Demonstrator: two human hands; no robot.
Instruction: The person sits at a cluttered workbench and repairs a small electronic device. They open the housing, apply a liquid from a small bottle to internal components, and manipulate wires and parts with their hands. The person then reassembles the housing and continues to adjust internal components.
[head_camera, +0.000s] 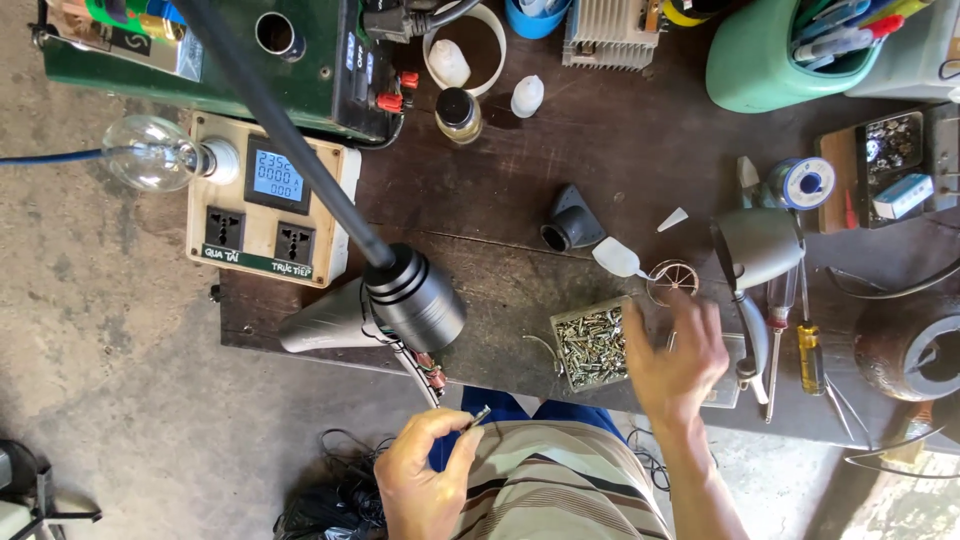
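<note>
The left hand (425, 480) curls low, its grip pinching what looks like a small screw (480, 413); the right hand (680, 360) spreads open and empty just beside the screw tray (590, 345).

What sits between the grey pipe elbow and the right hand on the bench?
In the head view, a white plastic piece lies between the grey pipe elbow and the right hand, with a small wire-spoked ring beside it.

screw tray and a small dark piece

a small square tray (590, 345) heaped with silvery screws sits flat near the bench's (500, 200) front edge, tilted a little askew. the right hand (680, 360) hovers spread just beside the tray, on its right. left of and below the tray, off the bench, the left hand (425, 480) pinches a small dark piece (480, 413) at its fingertips.
</note>
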